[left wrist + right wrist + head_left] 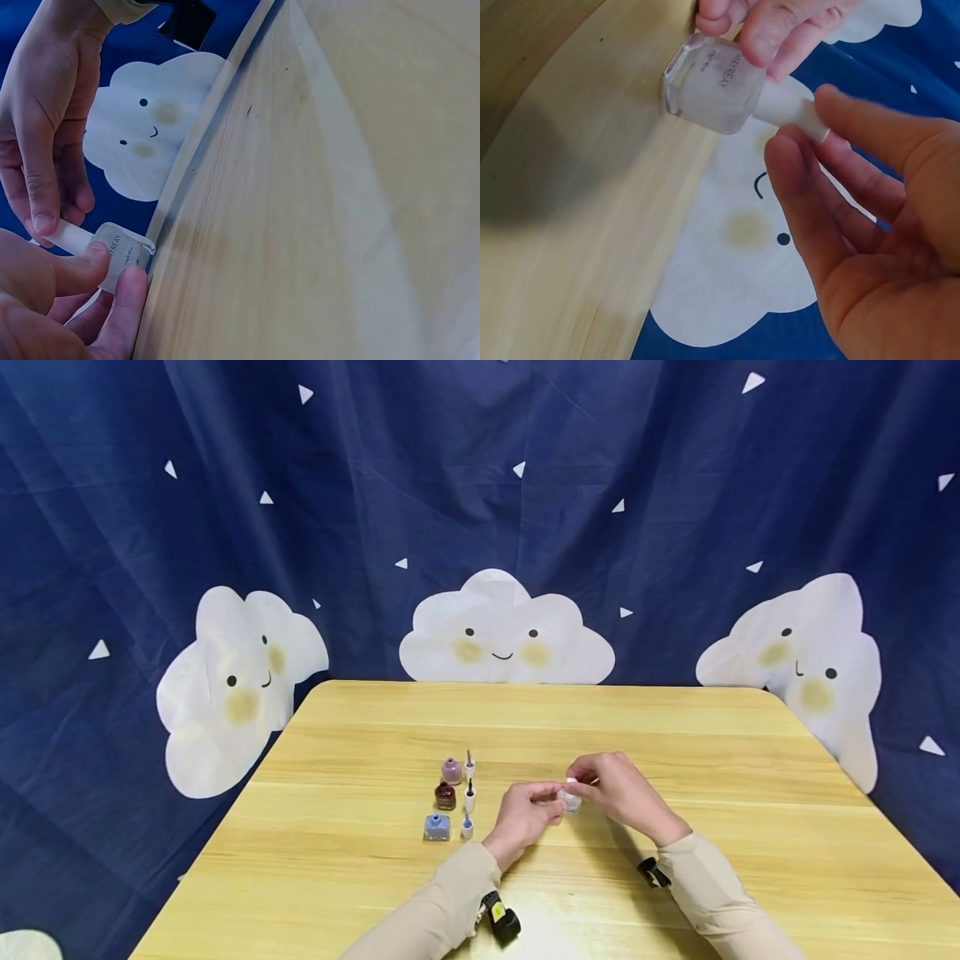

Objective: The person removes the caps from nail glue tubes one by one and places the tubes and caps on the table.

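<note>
A square glass nail polish bottle (714,86) with whitish polish and a white cap (791,109) is between the two hands. My left hand (525,814) pinches the glass body between thumb and fingers. The thumb and fingers of my right hand (621,789) grip the white cap, which sits on the bottle's neck. In the left wrist view the printed label on the bottle (120,255) faces the camera. Left of the hands stand a lilac bottle (452,772), a dark red bottle (445,796) and a blue bottle (437,827), all uncapped.
Beside the uncapped bottles, three white caps stand in a column with brushes pointing up: the far cap (469,769), the middle cap (469,800) and the near cap (467,829). Everything is on a wooden table (360,893). A dark blue curtain (465,485) with clouds hangs behind it.
</note>
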Motion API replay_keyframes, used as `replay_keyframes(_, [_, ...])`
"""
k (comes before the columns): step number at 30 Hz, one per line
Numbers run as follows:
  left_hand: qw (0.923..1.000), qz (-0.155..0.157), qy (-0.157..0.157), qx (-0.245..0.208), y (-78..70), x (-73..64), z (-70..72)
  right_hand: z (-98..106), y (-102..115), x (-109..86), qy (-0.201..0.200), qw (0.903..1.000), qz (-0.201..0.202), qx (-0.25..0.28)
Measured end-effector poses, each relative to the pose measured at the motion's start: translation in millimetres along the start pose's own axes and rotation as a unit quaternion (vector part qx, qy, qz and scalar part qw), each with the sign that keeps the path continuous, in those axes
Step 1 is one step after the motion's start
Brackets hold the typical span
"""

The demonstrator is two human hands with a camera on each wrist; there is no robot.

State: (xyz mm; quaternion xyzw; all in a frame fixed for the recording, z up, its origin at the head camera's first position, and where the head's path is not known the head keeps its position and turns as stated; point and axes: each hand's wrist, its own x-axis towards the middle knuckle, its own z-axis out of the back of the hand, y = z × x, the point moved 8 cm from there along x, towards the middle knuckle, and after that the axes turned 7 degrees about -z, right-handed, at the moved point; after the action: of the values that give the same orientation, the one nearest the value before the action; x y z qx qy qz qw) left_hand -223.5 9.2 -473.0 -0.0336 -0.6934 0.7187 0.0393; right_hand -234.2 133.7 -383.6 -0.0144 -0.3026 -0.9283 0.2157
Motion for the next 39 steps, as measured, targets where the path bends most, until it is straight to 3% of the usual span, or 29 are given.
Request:
replay_keyframes(6, [1.0,-0.008,0.004,-0.001,-1.0,-0.2,-0.7,-0.9,-6.0,0.9,-0.007,0.9993,-0.037,-0.004])
replay_keyframes(17, [0.9999,-0.009,0.007,0.007,-0.9,-0.4,-0.8,0.3,3.5,-1.6,-0.001,0.9999,0.006,-0.015])
replay_keyframes(26, [0.9998,-0.016,0.004,0.009,-2.7,-0.9,-0.7,-1.3,-4.1,-0.7,-0.004,0.999,-0.042,-0.018])
replay_keyframes(35, [0.9998,-0.014,-0.001,0.015,-4.3,-1.7,-0.8,-1.4,1.9,-1.2,0.006,0.9997,0.0,-0.024])
replay_keyframes(39, [0.9998,-0.011,-0.002,0.015,-3.3,-1.8,-1.0,-2.6,-0.4,-1.1,0.018,0.9996,-0.017,-0.012])
